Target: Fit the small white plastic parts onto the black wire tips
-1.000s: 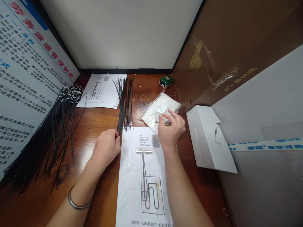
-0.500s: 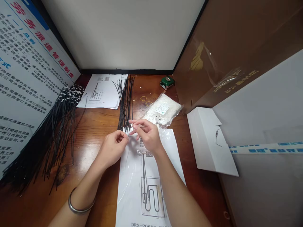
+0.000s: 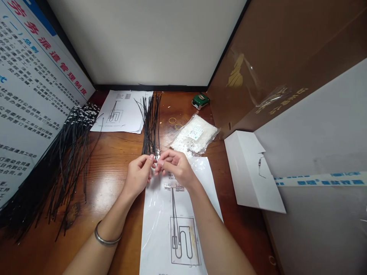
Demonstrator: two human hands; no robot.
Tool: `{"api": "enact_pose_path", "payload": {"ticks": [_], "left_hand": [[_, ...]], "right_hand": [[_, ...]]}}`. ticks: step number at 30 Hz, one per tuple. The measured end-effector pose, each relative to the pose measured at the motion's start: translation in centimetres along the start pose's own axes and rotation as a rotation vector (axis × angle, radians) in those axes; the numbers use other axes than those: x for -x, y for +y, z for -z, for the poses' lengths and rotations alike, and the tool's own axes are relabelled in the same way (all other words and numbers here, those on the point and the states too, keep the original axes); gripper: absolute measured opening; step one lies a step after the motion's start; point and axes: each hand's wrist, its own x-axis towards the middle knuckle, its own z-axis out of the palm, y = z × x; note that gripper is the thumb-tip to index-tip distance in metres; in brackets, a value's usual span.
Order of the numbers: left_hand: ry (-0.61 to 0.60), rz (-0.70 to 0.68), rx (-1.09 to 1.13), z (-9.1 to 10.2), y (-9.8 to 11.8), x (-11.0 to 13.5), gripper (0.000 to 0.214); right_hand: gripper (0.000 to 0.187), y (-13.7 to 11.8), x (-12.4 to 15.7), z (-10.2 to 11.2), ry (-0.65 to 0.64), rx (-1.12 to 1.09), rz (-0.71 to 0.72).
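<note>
My left hand has thumb and forefinger pinched together at the near ends of a bundle of thin black wires, apparently on one wire end. Close beside it, my right hand is closed in a pinch too, its fingertips almost meeting the left ones. Whatever sits in the right fingertips is too small to make out. Beyond the right hand lies a clear plastic bag of small white pieces. Under both hands is a plastic-covered drawing sheet printed with a looped wire diagram.
A large pile of black wires with white ends lies at the left. Printed papers rest behind it. At the back right are a green tape measure and rubber bands. A folded white card box stands at the right.
My right hand has drawn down and towards the left hand, its fingers curling in. My left hand has turned slightly, with its thumb now on top. The view has shifted a little.
</note>
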Motion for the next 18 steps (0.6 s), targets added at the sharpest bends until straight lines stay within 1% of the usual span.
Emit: {"api": "enact_pose_path", "payload": {"ticks": [3,5,7,8,9,10,13,14,16,18], "left_hand": [[-0.084,-0.049,0.013,0.2,0.0,0.3,0.031],[-0.075,-0.087,0.005,0.4,0.0,0.3,0.029],[-0.027,-0.122,-0.01,0.6,-0.1,0.3,0.029],[-0.005,-0.142,-0.013,0.7,-0.2,0.3,0.029],[0.005,-0.159,-0.015,0.7,-0.3,0.3,0.028],[0.001,-0.175,-0.015,0.8,-0.3,0.4,0.028],[-0.049,-0.229,-0.042,0.7,-0.4,0.7,0.029],[-0.066,-0.247,-0.059,0.7,-0.4,0.9,0.029],[-0.078,-0.283,-0.114,0.6,-0.5,1.1,0.029],[-0.055,-0.313,-0.188,0.5,-0.6,1.2,0.029]], "right_hand": [[0.026,-0.2,0.3,-0.1,-0.233,-0.073,-0.134],[0.025,-0.2,0.5,-0.2,-0.352,-0.099,-0.197],[0.025,-0.2,0.5,-0.2,-0.415,-0.098,-0.24],[0.025,-0.2,0.5,-0.2,-0.403,-0.092,-0.239],[0.026,-0.2,0.4,-0.1,-0.357,-0.084,-0.222],[0.026,-0.1,0.3,0.0,-0.281,-0.073,-0.191],[0.024,0.1,0.0,0.2,0.003,-0.016,-0.098],[0.023,0.2,-0.1,0.3,0.069,0.001,-0.088],[0.021,0.2,-0.2,0.3,0.129,0.017,-0.099],[0.02,0.2,-0.2,0.2,0.123,0.016,-0.131]]}}
